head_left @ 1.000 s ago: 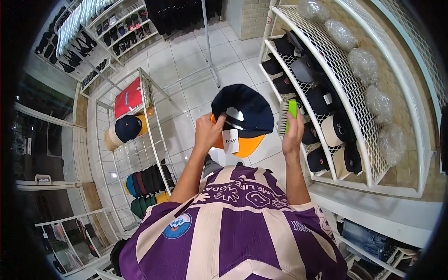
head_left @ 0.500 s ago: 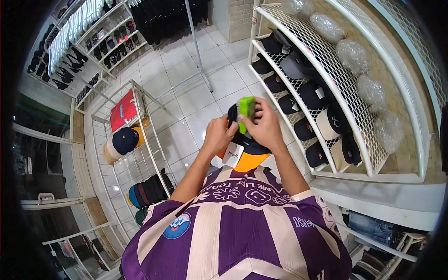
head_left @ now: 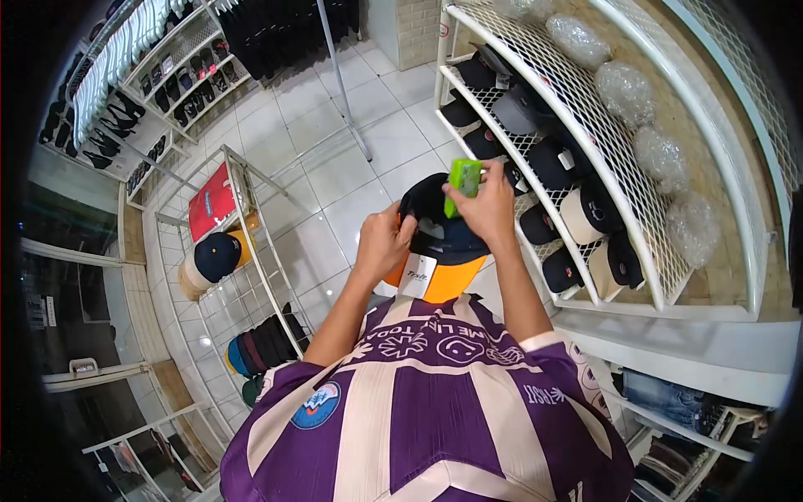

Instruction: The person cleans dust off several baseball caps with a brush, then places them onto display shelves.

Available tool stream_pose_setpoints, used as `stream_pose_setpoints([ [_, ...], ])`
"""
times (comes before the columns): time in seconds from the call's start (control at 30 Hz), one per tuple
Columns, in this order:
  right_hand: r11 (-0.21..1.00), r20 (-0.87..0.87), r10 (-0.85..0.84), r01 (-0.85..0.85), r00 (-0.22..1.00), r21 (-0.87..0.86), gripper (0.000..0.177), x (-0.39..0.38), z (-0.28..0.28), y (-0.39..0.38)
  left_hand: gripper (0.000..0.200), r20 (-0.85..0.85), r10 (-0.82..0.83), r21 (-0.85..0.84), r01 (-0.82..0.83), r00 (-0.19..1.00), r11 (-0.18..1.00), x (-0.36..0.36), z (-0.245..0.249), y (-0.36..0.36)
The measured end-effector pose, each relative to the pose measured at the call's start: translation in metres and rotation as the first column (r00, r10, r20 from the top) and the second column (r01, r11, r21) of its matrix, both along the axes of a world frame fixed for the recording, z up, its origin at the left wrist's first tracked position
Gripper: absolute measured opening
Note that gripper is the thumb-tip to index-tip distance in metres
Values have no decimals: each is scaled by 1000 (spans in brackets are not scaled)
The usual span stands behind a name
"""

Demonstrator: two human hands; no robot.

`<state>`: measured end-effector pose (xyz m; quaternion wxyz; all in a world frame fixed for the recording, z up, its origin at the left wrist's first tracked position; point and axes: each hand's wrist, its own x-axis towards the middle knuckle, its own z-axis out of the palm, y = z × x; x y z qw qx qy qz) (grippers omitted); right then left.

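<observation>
A cap with a dark crown [head_left: 437, 238] and an orange brim [head_left: 454, 279] is in front of my chest, its inside facing up. My left hand [head_left: 383, 243] is closed on the cap's left edge. From the brim hangs a white paper tag [head_left: 416, 274] with dark lettering. Between the fingers of my right hand [head_left: 489, 205] is a bright green brush [head_left: 462, 186], held above the right side of the cap's opening. Its bristles are hard to make out now.
At the right, a white mesh rack [head_left: 544, 159] carries several caps and plastic-wrapped bundles [head_left: 623, 94]. On the left, a wire rack [head_left: 266, 255] holds a red package [head_left: 211, 203], a navy cap [head_left: 217, 256] and more caps. A metal stand [head_left: 343, 100] rises from the tiled floor.
The cap has tipped so that its inside now shows. My right hand has moved right and slightly up with the brush, away from the cap's left edge. My left hand stays on the cap.
</observation>
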<state>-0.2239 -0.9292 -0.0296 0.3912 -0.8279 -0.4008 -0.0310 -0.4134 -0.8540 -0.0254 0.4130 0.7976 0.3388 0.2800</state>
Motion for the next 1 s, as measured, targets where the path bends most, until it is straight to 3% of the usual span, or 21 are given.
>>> stream_pose_setpoints([
  [0.07, 985, -358, 171, -165, 918, 47, 69, -19, 19, -5, 23, -128, 27, 24, -24, 991, 999, 3, 4, -3],
  [0.13, 977, -262, 213, -204, 941, 63, 69, -12, -4, 0, 25, -102, 10, 78, -2, 995, 997, 2, 1, -6],
  [0.2, 998, -145, -4, 13, 989, 62, 68, 13, -5, 4, 25, 0, 41, 111, -40, 999, 993, -1, 3, -2],
  [0.27, 997, -118, -76, 75, 990, -14, 69, 19, -2, 0, 22, 35, 63, 160, -68, 997, 985, -3, -3, -4],
  [0.37, 980, -405, 167, -105, 899, 170, 67, -14, 22, -7, 30, -73, 122, 181, -107, 990, 978, 1, -8, -6],
  [0.4, 969, -361, 223, -164, 906, 186, 68, -18, 11, -3, 31, -40, 80, 140, -74, 996, 987, 3, -6, -8],
  [0.47, 985, -329, 102, -48, 939, 169, 68, 2, -12, 4, 32, -6, 38, 103, -37, 999, 994, 1, -6, -10],
  [0.53, 993, -97, -93, 99, 991, 62, 65, 20, -12, 4, 33, 72, 91, 64, -96, 993, 993, -1, -11, -5],
  [0.6, 994, -189, -53, 71, 981, 87, 65, 15, -4, -3, 35, 100, 91, 95, -100, 991, 990, 0, -15, -3],
  [0.67, 974, -408, 154, -69, 900, 215, 67, -13, 13, -1, 36, -2, 80, 132, -79, 997, 988, 1, -14, -8],
  [0.7, 963, -413, 208, -112, 887, 245, 68, -18, 6, 3, 36, 6, 60, 140, -61, 998, 988, 3, -19, -11],
  [0.73, 985, -345, 130, -81, 930, 151, 69, -12, 2, 6, 36, -1, 55, 138, -55, 998, 989, 0, -18, -12],
  [0.8, 990, -178, -19, 43, 984, 134, 70, 18, -20, 10, 22, 144, 103, 67, -114, 984, 991, 0, -11, -8],
  [0.83, 993, -134, -113, 117, 984, 19, 72, 24, -21, 10, 19, 168, 112, 97, -129, 979, 987, -1, -15, -6],
  [0.87, 993, -134, -113, 117, 984, 19, 72, 22, -25, 7, 19, 168, 112, 96, -129, 979, 987, -2, -19, -5],
  [0.93, 987, -260, -3, 45, 966, 156, 69, 1, -4, 3, 33, -55, 153, 151, -144, 987, 978, 0, -17, -3],
  [1.0, 969, -407, 190, -103, 894, 225, 69, -19, -4, 5, 33, 16, 84, 133, -85, 996, 988, 3, -19, -12],
])
